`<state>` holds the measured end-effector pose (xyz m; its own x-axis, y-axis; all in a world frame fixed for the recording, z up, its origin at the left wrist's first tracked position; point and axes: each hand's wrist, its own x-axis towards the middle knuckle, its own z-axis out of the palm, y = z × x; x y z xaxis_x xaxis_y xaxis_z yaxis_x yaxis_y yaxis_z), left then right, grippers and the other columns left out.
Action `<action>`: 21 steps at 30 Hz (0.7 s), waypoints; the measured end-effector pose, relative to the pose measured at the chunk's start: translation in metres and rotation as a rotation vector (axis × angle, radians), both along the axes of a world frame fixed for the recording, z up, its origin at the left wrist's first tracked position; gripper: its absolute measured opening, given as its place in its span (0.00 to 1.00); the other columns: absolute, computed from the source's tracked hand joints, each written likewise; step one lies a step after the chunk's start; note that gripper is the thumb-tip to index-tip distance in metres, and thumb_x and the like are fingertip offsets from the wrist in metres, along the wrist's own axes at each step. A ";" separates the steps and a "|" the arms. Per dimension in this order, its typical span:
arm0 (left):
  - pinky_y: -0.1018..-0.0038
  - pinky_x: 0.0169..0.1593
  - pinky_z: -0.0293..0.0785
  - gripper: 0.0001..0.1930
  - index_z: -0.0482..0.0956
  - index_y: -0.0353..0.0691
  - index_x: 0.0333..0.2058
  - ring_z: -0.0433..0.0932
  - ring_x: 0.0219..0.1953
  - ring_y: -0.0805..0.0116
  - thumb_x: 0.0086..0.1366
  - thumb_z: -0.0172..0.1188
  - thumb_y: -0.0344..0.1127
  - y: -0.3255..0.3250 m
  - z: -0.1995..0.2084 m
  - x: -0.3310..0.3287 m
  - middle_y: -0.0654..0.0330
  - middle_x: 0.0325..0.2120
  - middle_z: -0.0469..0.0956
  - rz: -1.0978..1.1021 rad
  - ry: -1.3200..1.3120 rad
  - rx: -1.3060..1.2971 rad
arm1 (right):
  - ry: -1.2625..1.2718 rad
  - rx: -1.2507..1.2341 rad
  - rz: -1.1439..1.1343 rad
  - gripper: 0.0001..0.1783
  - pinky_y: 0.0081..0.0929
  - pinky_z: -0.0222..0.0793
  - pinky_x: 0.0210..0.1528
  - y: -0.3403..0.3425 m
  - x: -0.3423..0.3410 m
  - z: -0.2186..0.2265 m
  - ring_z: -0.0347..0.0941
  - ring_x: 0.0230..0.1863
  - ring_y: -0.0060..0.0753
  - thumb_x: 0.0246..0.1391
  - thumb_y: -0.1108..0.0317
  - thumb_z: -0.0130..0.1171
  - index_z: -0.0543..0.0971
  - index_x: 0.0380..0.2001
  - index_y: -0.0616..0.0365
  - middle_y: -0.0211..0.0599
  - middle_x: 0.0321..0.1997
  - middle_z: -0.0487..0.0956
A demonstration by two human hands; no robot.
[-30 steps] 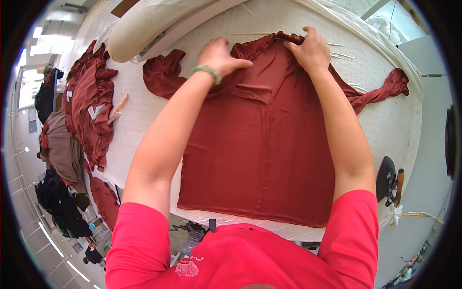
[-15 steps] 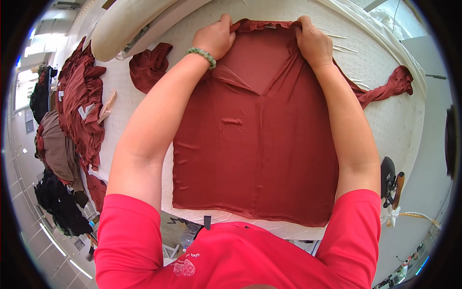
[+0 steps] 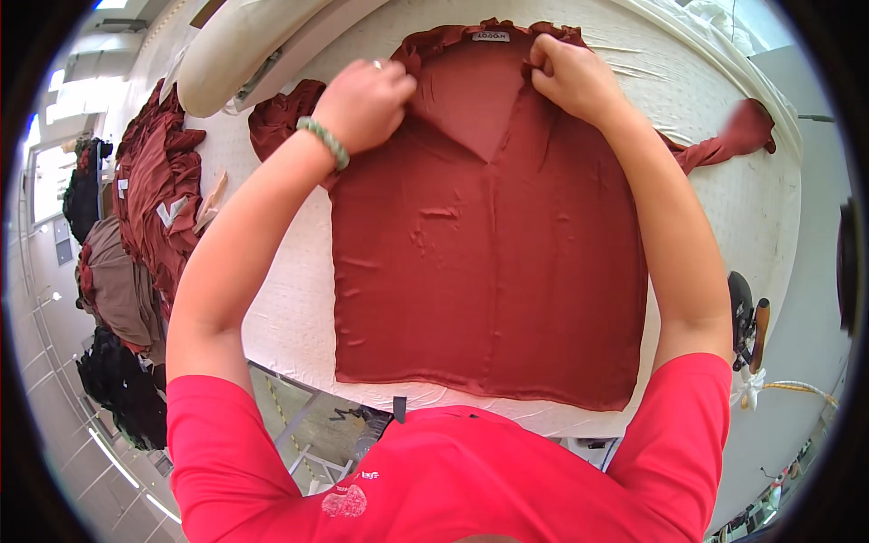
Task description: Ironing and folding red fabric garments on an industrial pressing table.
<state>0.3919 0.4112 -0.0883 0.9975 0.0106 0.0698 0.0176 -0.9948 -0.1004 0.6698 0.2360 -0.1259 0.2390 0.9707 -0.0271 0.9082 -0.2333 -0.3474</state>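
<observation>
A dark red satin blouse (image 3: 489,290) lies flat on a white padded table, its V-neck opening at the far end. My left hand (image 3: 367,104), with a green bead bracelet (image 3: 324,142) at its wrist, is closed at the left edge of the neckline; its fingertips pinch the cloth there. On the opposite side, my right hand (image 3: 572,80) grips the right neckline edge between thumb and fingers. Between them shows a small white label (image 3: 490,37) inside the gathered collar. The right sleeve (image 3: 729,140) stretches out on the table, while the left sleeve (image 3: 282,113) lies bunched beyond my left forearm.
A padded pressing arm (image 3: 240,54) stands at the far left of the table (image 3: 290,339). More crumpled red garments (image 3: 158,181) lie on the left, with brown and black cloth past them. An iron with a wooden handle (image 3: 759,330) sits by my right elbow, its cord (image 3: 801,389) trailing rightward.
Both hands have come nearer from the collar's far corners to the neckline edges, the left also moving leftward. The collar now lies more open with its label showing, and the hem sits slightly farther away.
</observation>
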 end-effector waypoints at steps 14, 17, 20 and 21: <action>0.62 0.50 0.77 0.10 0.83 0.47 0.39 0.80 0.47 0.56 0.63 0.65 0.43 -0.014 -0.033 0.078 0.63 0.42 0.81 0.309 -0.131 -0.213 | -0.097 0.448 -0.127 0.27 0.41 0.70 0.59 -0.035 -0.111 -0.007 0.72 0.58 0.46 0.55 0.60 0.66 0.74 0.57 0.53 0.40 0.58 0.75; 0.62 0.50 0.77 0.10 0.83 0.47 0.40 0.80 0.47 0.56 0.63 0.64 0.43 -0.022 -0.036 0.079 0.63 0.43 0.81 0.318 -0.143 -0.198 | 0.034 0.306 0.018 0.34 0.49 0.56 0.72 -0.116 -0.196 -0.007 0.61 0.70 0.52 0.51 0.60 0.68 0.72 0.61 0.56 0.46 0.66 0.69; 0.61 0.50 0.77 0.10 0.83 0.47 0.40 0.80 0.47 0.54 0.63 0.64 0.43 -0.019 -0.038 0.077 0.62 0.44 0.82 0.343 -0.123 -0.177 | 0.241 0.185 0.126 0.32 0.50 0.52 0.75 -0.197 -0.276 0.003 0.59 0.72 0.50 0.50 0.61 0.69 0.74 0.59 0.57 0.45 0.67 0.68; 0.62 0.49 0.78 0.12 0.83 0.45 0.40 0.80 0.45 0.56 0.63 0.65 0.44 -0.007 -0.040 0.080 0.62 0.42 0.82 0.317 -0.133 -0.146 | 0.241 0.178 0.124 0.32 0.50 0.52 0.75 -0.217 -0.297 0.007 0.59 0.72 0.50 0.50 0.61 0.69 0.74 0.59 0.57 0.45 0.67 0.68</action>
